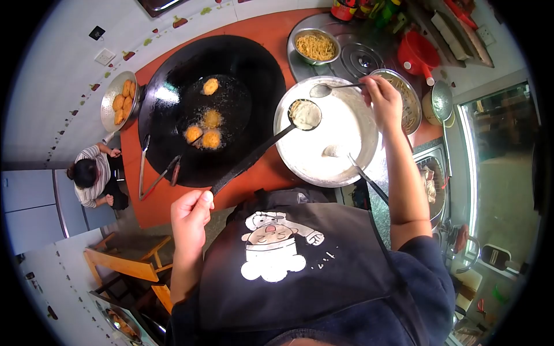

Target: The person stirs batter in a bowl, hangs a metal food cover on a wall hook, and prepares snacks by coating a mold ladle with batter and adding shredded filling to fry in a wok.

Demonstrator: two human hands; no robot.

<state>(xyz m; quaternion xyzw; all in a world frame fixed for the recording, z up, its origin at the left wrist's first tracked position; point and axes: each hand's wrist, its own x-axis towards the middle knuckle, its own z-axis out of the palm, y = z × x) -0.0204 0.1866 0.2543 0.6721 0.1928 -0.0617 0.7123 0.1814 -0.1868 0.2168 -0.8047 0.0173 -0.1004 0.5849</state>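
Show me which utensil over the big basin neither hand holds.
The spoon resting in the batter; left hand grips the ladle, right hand the other spoon.

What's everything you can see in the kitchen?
Wok: one, black, left of centre
Frying fritters: four, golden, in wok
Pan: one, silver, left of wok
Pan fritters: several, orange, in pan
Tongs: one pair, silver and red, wok's edge
Tub: one, whitish, middle
Batter: some, white, in tub
Ladle: one, black handle, over tub's edge
Second ladle: one, dark handle, in tub
Spoon: one, silver, over tub
Bowls: two, silver, near tub
Dipper: one, red, upper right
Strainer: one, silver, right
Table: one, orange, under wok
Person: one, striped top, left
Chair: at least one, brown, lower left
Apron: one, black, front
Left hand: one, bare, holding ladle
Right hand: one, bare, holding spoon
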